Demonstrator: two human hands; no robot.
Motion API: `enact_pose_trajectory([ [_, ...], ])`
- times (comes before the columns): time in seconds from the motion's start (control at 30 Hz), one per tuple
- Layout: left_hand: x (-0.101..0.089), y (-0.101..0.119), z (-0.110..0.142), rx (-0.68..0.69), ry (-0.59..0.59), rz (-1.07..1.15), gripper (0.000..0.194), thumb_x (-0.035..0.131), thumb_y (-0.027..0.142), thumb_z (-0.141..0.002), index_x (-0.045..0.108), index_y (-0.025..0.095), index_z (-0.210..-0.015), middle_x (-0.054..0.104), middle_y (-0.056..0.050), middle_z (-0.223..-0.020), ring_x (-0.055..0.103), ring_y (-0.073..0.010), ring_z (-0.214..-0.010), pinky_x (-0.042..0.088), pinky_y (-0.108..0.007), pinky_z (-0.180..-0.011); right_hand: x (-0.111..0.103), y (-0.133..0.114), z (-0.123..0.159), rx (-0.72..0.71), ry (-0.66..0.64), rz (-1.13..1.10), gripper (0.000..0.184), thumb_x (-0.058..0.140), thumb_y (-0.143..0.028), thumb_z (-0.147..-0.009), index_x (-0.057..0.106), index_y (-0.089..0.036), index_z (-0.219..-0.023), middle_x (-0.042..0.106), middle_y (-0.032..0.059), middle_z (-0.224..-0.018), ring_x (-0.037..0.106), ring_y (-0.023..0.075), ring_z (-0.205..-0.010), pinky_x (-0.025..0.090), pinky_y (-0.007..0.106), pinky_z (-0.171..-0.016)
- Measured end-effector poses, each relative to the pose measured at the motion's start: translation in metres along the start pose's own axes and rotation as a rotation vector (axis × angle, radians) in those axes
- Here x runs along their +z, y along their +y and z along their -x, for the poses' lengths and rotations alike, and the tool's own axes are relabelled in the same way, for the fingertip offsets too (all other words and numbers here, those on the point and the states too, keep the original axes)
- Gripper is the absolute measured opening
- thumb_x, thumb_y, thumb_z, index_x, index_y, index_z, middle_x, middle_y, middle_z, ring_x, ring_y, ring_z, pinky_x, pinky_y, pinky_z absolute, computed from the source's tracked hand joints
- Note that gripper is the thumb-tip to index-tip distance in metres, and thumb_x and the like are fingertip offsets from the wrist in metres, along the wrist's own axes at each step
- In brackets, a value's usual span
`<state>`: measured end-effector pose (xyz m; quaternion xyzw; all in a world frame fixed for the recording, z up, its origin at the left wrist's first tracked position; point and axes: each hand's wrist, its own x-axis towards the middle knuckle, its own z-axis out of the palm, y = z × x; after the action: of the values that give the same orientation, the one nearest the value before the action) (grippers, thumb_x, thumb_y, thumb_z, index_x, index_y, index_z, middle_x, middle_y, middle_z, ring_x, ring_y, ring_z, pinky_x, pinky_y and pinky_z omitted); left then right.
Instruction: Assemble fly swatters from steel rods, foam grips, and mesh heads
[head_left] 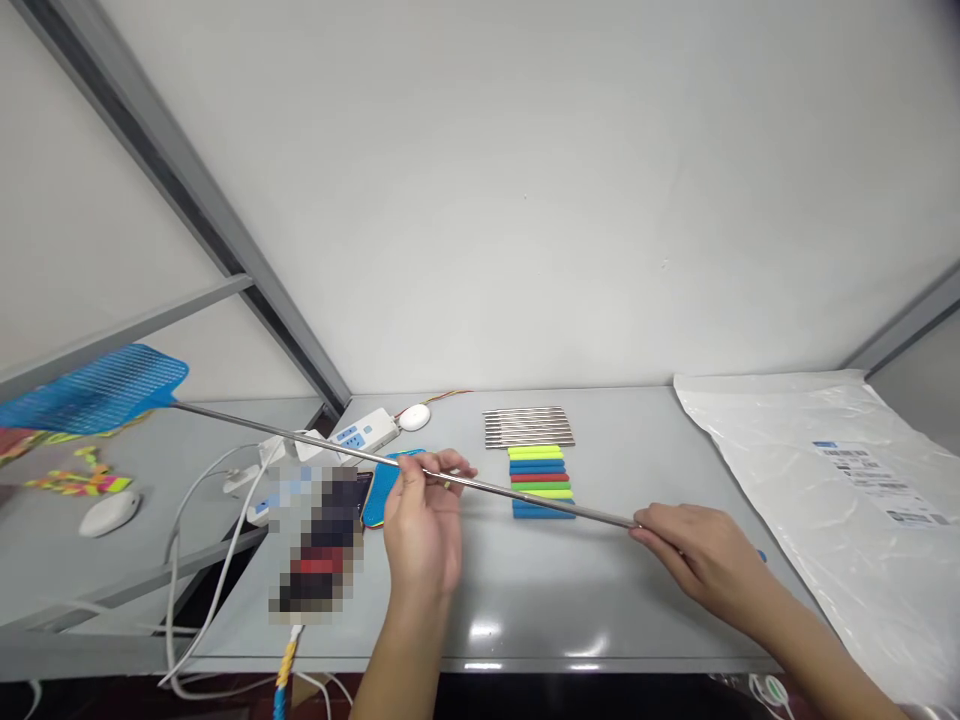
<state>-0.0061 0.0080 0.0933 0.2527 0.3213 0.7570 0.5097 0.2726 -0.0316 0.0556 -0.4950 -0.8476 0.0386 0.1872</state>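
Observation:
A long telescopic fly swatter (307, 440) slants across the view, its blue mesh head at the far left and its metal shaft drawn out. My left hand (424, 510) pinches the shaft near its middle. My right hand (697, 555) is closed around the thicker end, and a bit of blue shows beyond the wrist. Behind the shaft lie a row of coloured handle grips (540, 466) in yellow, blue, red and green, and a row of silver metal rods (529, 427). Blue swatter heads (381, 495) lie to the left of my left hand.
On the right a white plastic mailing bag (817, 500) with a label covers the table (600, 610). Power strips (367, 432) with white cables (174, 590) and a white round device (414, 417) are at the left. A pixelated item (322, 545) lies near the front edge. A grey metal frame (217, 230) stands left.

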Motion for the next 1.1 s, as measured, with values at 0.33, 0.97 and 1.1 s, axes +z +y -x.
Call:
enact_pose_trajectory([
  [0.33, 0.016, -0.029, 0.031, -0.137, -0.222, -0.151, 0.032, 0.048, 0.042, -0.094, 0.065, 0.016, -0.091, 0.066, -0.009, -0.098, 0.061, -0.0195, -0.094, 0.048, -0.035, -0.087, -0.01, 0.016, 0.008, 0.016, 0.133, 0.101, 0.021, 0.041, -0.033, -0.098, 0.057, -0.022, -0.091, 0.06, -0.0004, -0.071, 0.055, 0.0144, -0.062, 0.032, 0.028, -0.059],
  [0.97, 0.017, -0.026, 0.023, -0.113, -0.232, -0.144, 0.032, 0.048, 0.042, -0.093, 0.062, 0.016, -0.082, 0.065, -0.007, -0.085, 0.063, -0.02, -0.086, 0.049, -0.038, -0.085, -0.001, 0.004, 0.002, 0.025, 0.121, 0.151, 0.027, 0.039, -0.037, -0.099, 0.058, -0.021, -0.087, 0.064, -0.0009, -0.07, 0.058, 0.0129, -0.059, 0.032, 0.027, -0.055],
  [1.1, 0.01, -0.02, 0.015, -0.081, -0.203, -0.126, 0.034, 0.048, 0.045, -0.093, 0.062, 0.016, -0.082, 0.065, -0.006, -0.082, 0.064, -0.0196, -0.082, 0.048, -0.039, -0.086, 0.003, 0.005, 0.01, 0.041, 0.143, 0.162, 0.026, 0.04, -0.038, -0.098, 0.057, -0.02, -0.09, 0.064, -0.0001, -0.071, 0.058, 0.0139, -0.06, 0.032, 0.027, -0.055],
])
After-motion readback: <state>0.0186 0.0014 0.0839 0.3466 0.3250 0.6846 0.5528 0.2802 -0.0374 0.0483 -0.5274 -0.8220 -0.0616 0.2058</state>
